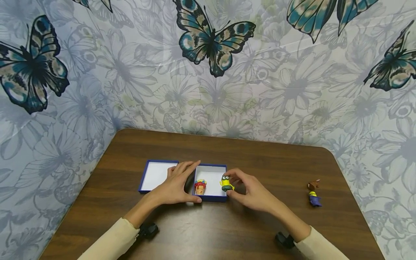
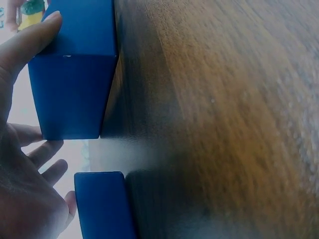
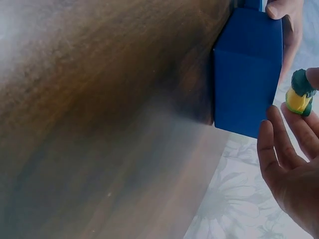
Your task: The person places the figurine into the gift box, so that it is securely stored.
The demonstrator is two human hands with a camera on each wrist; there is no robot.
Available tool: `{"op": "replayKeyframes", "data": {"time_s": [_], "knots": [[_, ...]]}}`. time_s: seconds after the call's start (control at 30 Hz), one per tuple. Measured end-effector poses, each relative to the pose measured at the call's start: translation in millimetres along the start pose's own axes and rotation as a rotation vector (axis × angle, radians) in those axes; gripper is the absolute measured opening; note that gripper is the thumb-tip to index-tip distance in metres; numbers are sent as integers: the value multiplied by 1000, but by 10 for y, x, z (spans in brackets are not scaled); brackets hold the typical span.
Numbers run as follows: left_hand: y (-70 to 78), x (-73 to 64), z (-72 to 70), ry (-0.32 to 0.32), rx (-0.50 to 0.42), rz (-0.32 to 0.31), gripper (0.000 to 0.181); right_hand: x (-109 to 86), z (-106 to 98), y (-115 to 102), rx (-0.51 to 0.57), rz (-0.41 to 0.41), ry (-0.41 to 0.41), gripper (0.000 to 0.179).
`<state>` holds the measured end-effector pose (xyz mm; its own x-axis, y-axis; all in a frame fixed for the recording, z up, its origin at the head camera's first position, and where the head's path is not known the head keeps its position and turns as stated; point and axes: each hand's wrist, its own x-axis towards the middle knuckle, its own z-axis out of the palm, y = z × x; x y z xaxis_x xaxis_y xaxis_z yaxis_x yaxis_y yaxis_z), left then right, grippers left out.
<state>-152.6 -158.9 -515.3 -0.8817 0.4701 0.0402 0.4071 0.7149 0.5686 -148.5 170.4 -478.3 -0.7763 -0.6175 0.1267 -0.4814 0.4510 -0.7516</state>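
Note:
An open blue box with a white inside stands on the table. My left hand holds it by its left side, thumb on the front wall and fingers reaching toward the back. A small toy figure with a red top lies inside at the left. My right hand pinches a green and yellow toy figure with big eyes between thumb and fingers, above the box's right side. In the right wrist view, this green and yellow figure is held above the box's rim.
The blue box lid, white inside, lies left of the box, partly behind my left hand. Farther right on the brown table lies a toy figure with a brown head and blue lower part. A butterfly-printed cloth hangs behind.

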Motion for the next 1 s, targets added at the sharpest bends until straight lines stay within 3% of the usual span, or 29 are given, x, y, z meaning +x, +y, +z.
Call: {"op": "replayKeyframes", "data": {"time_s": [0.47, 0.63, 1.0], "knots": [[8, 1, 12, 4, 2, 4, 131, 44, 47, -3, 0, 19, 32, 44], [4, -2, 17, 6, -1, 0, 130, 72, 64, -39, -3, 65, 41, 41], [27, -4, 9, 7, -20, 5, 130, 143, 49, -136, -78, 138, -19, 38]]}}
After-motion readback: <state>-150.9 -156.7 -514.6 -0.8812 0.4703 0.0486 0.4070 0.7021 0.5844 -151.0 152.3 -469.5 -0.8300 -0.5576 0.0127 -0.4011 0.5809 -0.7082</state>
